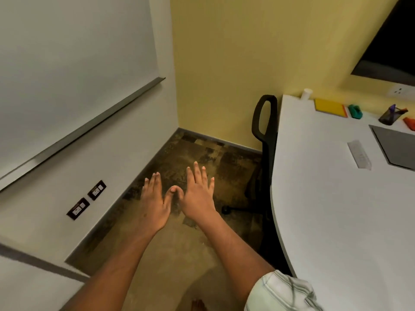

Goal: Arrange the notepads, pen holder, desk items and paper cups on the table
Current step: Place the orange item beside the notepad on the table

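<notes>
No legible text, ruler markings on the table too blurred to read (numbers included)

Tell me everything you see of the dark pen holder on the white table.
The pen holder is a small dark cup, seemingly wire mesh. It stands on the white table near the far edge, between a teal desk item and an orange item, apart from the teal one. A purple thing and an orange-red thing stick out of its top. Only the table visibly touches it.
</notes>
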